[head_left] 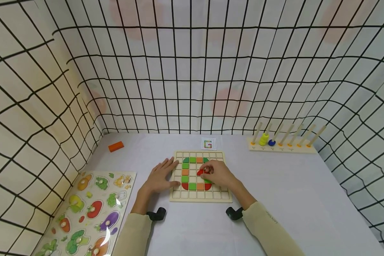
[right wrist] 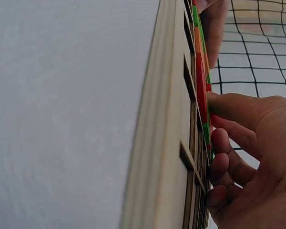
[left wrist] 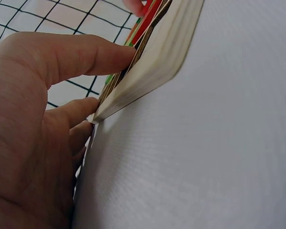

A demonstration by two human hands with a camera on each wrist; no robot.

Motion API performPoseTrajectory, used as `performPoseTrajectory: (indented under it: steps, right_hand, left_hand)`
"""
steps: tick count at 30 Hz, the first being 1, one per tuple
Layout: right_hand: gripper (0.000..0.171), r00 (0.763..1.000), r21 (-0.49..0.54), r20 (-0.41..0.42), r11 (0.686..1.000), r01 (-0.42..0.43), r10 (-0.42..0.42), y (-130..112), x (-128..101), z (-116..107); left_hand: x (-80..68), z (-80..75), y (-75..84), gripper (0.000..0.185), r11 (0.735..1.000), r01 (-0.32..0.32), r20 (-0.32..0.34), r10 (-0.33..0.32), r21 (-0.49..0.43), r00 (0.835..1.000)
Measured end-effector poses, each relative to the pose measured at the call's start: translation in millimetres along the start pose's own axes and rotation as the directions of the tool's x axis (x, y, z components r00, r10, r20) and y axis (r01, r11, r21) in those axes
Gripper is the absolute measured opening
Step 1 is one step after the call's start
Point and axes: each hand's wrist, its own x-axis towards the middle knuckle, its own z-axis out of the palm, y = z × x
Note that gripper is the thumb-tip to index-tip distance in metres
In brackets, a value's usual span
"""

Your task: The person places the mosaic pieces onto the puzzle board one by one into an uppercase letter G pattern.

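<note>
A wooden grid board (head_left: 179,195) lies on the table, its colored tiles set in a G-like outline. My left hand (head_left: 160,176) rests at the board's left edge, thumb and fingertips on its border; the left wrist view shows the thumb (left wrist: 95,57) on the board's top. My right hand (head_left: 220,174) is over the right part of the board and pinches a red tile (head_left: 200,172) between thumb and index finger, its other fingers curled. Near it are an orange tile (head_left: 200,186) and a green tile (head_left: 192,186). The hand partly covers the tiles on that side.
Behind the board lies a small pattern card (head_left: 209,144). A bead stand with pegs (head_left: 281,147) is at the back right, and an orange block (head_left: 116,146) at the back left. A vegetable puzzle board (head_left: 92,193) fills the left front. Black netting (head_left: 192,81) encloses the table.
</note>
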Motion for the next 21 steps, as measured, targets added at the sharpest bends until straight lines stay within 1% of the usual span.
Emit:
performPoseTrajectory:
  steps: [6, 10, 16, 19, 21]
  right_hand:
    - [0.022, 1.0, -0.006, 0.003, 1.0, -0.007, 0.007, -1.3, -0.5, -0.9]
    - [0.022, 1.0, -0.002, 0.005, 1.0, -0.007, 0.007, -1.1, -1.1, -1.4]
    - [0.024, 1.0, 0.04, -0.004, 0.999, 0.002, -0.002, 3.6, -4.3, -3.9]
    - [0.025, 1.0, 0.067, -0.009, 0.998, 0.018, -0.017, 9.1, -8.5, -9.1]
    - [0.026, 1.0, 0.066, -0.009, 0.998, 0.023, -0.022, 12.8, -12.0, -14.4]
  left_hand:
    - [0.2, 0.0, 0.2, 0.086, 1.0, -0.015, -0.01, 0.014, -0.018, 1.0]
    - [0.1, -0.2, 0.8, 0.086, 1.0, -0.007, 0.001, 0.007, -0.01, 1.0]
    - [0.6, -0.1, 1.2, 0.087, 1.0, -0.004, 0.008, 0.004, -0.007, 1.0]
    - [0.6, -0.1, 1.3, 0.087, 1.0, -0.005, 0.008, 0.005, -0.009, 1.0]
    - [0.5, 0.2, 0.9, 0.087, 1.0, -0.005, 0.005, 0.005, -0.011, 1.0]
